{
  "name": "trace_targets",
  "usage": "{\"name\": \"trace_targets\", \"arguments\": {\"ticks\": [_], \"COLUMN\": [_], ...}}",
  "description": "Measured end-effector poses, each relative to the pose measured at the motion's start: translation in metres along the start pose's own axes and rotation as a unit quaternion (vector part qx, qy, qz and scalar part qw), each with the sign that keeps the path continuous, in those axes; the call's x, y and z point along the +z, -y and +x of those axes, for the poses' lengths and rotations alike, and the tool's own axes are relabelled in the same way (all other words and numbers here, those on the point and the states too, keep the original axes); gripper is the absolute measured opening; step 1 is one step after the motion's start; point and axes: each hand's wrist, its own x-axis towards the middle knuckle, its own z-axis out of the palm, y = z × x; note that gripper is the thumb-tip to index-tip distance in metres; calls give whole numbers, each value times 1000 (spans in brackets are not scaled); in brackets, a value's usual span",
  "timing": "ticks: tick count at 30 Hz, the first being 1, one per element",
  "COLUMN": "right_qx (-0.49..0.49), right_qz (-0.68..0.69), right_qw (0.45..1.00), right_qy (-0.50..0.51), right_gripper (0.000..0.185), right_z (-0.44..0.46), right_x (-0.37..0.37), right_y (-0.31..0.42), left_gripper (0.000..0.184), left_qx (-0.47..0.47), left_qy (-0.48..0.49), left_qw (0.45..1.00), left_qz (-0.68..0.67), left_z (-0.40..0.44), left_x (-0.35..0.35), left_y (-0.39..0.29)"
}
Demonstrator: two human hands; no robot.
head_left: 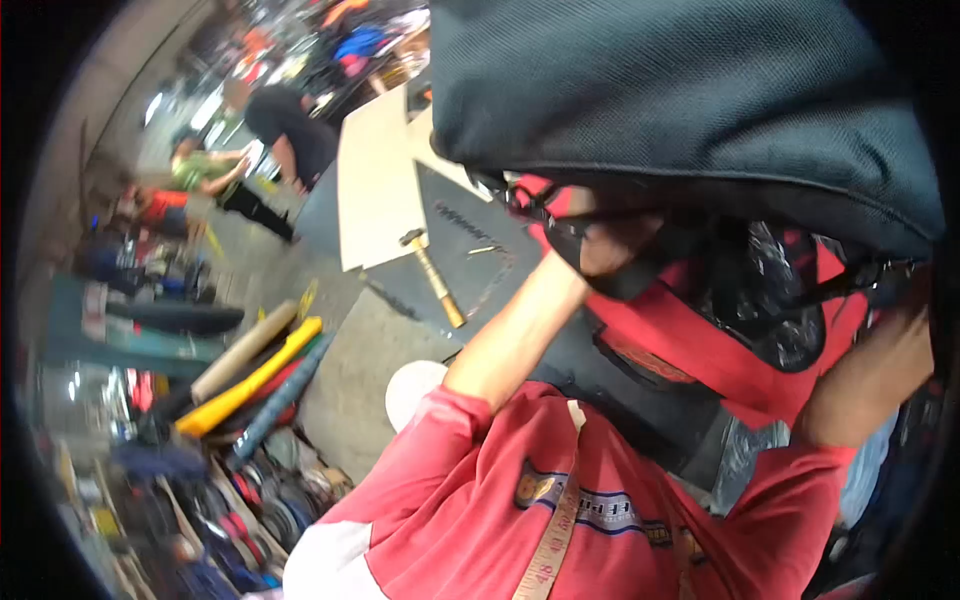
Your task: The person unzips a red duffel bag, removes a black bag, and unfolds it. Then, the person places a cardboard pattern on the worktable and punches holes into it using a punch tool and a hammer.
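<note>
A large bag, with black textured fabric on top and a red panel below, fills the upper right of the head view. My left hand is at its near left side, with the fingers wrapped into a black strap and partly hidden by it. At the far right edge, my right hand reaches up to the bag's other side; its fingers are blurred and hidden. Shiny clear plastic shows between the black and red parts. A tape measure hangs down my red shirt.
A hammer lies on the dark worktable beside pale sheets. Fabric rolls lean at the left, near a round white top. A person in a green shirt and other people stand farther back.
</note>
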Motion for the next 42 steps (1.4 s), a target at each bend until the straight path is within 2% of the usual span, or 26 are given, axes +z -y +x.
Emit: {"name": "trace_targets", "arguments": {"ticks": [4,7,10,14,17,18,19,20,21,22,23,24,27,28,29,31,32,34,36,38,40,41,42], "right_qx": [14,23,15,-130,-38,139,149,96,113,131,183,242,242,243,238,174,154,130,110,143,181,206,209], "right_qz": [-44,-73,-104,-110,-212,-162,-142,-230,-249,-269,-230,-189,-199,-202,-199,-175,-179,-171,-171,-120,-112,-100,-102], "right_qw": [998,995,989,965,956,948,947,936,923,910,904,890,887,886,888,914,919,928,933,946,942,942,942], "right_qy": [41,66,104,198,199,234,246,248,270,287,311,336,338,340,340,322,317,305,296,265,258,244,240], "right_gripper": [24,27,29,36,42,46,53,58,60,62,60,58,54,53,53,50,49,49,51,57,64,71,71], "right_z": [-16,-27,-36,-63,-110,-134,-161,-191,-224,-249,-264,-282,-305,-302,-298,-292,-283,-264,-243,-223,-209,-204,-200], "right_x": [70,111,153,200,224,229,229,225,218,207,196,186,171,170,172,181,188,206,226,245,258,267,276], "right_y": [13,24,28,-25,-83,-94,-119,-149,-171,-185,-191,-195,-204,-206,-211,-224,-229,-239,-250,-262,-283,-296,-310], "left_gripper": [79,84,89,96,102,103,105,107,125,121,112,112,117,117,109,106,92,80,64,64,63,64,64], "left_qx": [139,195,205,165,97,61,21,-17,-50,-93,-88,-99,-124,-138,-136,-135,-120,-95,-35,-15,9,13,3], "left_qy": [-103,-188,-275,-376,-457,-491,-526,-555,-565,-587,-615,-652,-689,-701,-706,-667,-674,-591,-527,-491,-483,-478,-489], "left_qw": [980,948,911,866,823,803,781,760,758,761,740,719,676,658,652,663,639,620,531,529,545,578,594], "left_qz": [96,170,230,284,323,334,337,338,324,262,259,221,230,237,243,311,350,508,662,692,686,661,638], "left_z": [9,-9,-52,-111,-163,-189,-226,-275,-337,-402,-433,-470,-531,-529,-523,-498,-467,-430,-365,-329,-291,-280,-270], "left_x": [-40,-89,-147,-217,-271,-288,-305,-324,-357,-406,-364,-367,-353,-349,-348,-343,-326,-342,-283,-282,-249,-255,-261], "left_y": [-100,-182,-247,-283,-283,-277,-263,-244,-222,-204,-177,-157,-102,-89,-83,-81,-87,-109,-134,-161,-177,-186,-193]}}
